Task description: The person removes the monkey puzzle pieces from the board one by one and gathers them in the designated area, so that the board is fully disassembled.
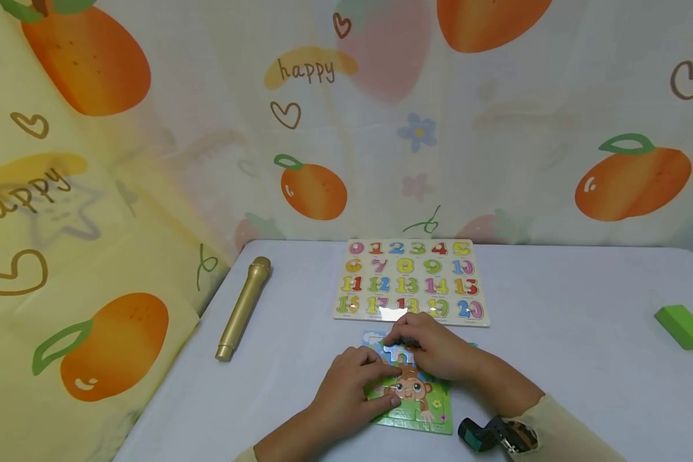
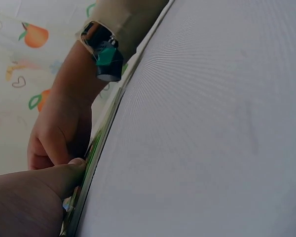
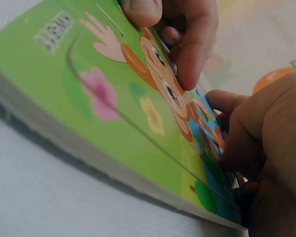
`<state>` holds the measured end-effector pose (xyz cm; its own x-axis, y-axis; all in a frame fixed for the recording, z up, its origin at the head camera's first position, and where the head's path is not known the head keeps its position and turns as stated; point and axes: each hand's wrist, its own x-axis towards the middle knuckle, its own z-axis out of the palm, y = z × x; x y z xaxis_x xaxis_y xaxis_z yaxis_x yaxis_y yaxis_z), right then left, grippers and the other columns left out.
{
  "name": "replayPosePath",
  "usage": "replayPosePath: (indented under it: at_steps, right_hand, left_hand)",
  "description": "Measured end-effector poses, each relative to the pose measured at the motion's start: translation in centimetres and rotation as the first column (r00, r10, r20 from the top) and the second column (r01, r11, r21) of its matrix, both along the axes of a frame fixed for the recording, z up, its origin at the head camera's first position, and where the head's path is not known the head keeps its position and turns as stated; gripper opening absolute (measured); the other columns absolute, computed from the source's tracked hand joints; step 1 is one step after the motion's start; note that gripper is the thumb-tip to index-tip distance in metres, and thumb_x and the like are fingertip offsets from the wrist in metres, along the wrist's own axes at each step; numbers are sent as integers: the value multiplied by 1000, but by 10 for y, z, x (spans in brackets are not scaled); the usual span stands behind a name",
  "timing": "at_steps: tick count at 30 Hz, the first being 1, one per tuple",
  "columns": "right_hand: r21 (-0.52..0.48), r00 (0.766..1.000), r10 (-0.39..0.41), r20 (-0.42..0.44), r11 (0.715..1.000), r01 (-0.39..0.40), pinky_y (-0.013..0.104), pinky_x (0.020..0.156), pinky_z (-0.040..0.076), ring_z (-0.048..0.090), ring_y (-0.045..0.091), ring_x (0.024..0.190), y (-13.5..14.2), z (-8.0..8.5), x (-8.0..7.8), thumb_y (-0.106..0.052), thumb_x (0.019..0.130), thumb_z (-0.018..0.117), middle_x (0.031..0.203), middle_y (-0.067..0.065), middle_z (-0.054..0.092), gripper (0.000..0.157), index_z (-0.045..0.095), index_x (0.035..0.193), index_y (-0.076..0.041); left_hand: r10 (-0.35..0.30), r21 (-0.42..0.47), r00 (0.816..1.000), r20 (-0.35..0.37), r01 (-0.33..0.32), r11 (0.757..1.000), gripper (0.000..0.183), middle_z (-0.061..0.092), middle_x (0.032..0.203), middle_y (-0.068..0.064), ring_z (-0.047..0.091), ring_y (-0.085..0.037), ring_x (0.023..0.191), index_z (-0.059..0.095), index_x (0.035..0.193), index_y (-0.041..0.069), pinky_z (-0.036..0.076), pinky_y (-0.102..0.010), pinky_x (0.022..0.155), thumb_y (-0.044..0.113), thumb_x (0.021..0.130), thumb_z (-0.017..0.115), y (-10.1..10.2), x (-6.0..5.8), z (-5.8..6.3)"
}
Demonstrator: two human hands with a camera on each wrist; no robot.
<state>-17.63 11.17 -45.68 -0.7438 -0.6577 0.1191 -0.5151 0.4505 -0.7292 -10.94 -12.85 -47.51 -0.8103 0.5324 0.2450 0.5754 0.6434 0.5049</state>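
Note:
A monkey jigsaw puzzle (image 1: 433, 414) with a green lower half lies flat on the white table. My left hand (image 1: 352, 388) rests over its left side, with thumb (image 3: 144, 11) and index finger (image 3: 192, 64) touching the picture near the monkey's face. At the upper part my right hand (image 1: 436, 346) has bent fingers, thumb and index finger on either side of a pale blue puzzle piece (image 1: 398, 353), pinching it low against the board. Part of that piece is hidden under the fingers. In the left wrist view, the puzzle (image 2: 93, 153) appears edge-on.
Just beyond the puzzle lies a number board (image 1: 410, 282) with coloured numerals. A gold microphone-shaped cylinder (image 1: 244, 309) lies to the left, and a green block (image 1: 684, 327) sits at the far right. A fruit-patterned cloth (image 1: 381, 160) hangs behind the table (image 1: 583, 308).

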Motion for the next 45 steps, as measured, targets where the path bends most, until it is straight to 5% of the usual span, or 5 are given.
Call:
replayPosePath:
  at_steps: [11,17,26,36,45]
  right_hand:
    - [-51,996,-8,88,999,12,38,96,47,58,18,109,4,0,-2,6,93,68,122,-6,66,42,77,124,-19]
    - [-71,989,-85,119,993,94,42,100,50,61,18,111,1,0,1,-1,99,67,130,-5,70,37,71,133,-17]
    - [-64,972,-172,161,981,184,33,91,52,62,15,100,-2,4,1,-1,96,74,113,-7,72,37,74,129,-16]
    - [-9,982,-133,131,991,135,27,76,52,62,9,81,0,13,2,-11,98,76,92,-12,72,9,78,104,-16]
    - [6,986,-118,118,993,118,27,68,50,58,10,74,10,26,3,-11,98,72,82,-10,65,6,73,101,-15]
  left_hand:
    - [-7,3,1000,23,7,1000,36,59,108,14,46,-3,94,80,126,32,38,-22,83,45,94,83,1,0,2]
    - [-5,9,1000,18,5,1000,35,59,108,14,46,-3,93,80,126,31,38,-22,82,44,93,83,0,0,1]
    - [2,1,1000,21,-2,1000,35,58,107,15,45,-2,92,80,126,34,37,-22,81,47,93,83,0,0,1]
    - [-5,10,1000,18,5,1000,35,59,108,15,46,-2,93,80,126,34,38,-22,82,47,94,82,0,-1,0]
    - [1,-7,1000,-1,-1,1000,37,57,107,16,45,-2,92,79,128,35,38,-24,82,47,93,83,0,-1,-2]
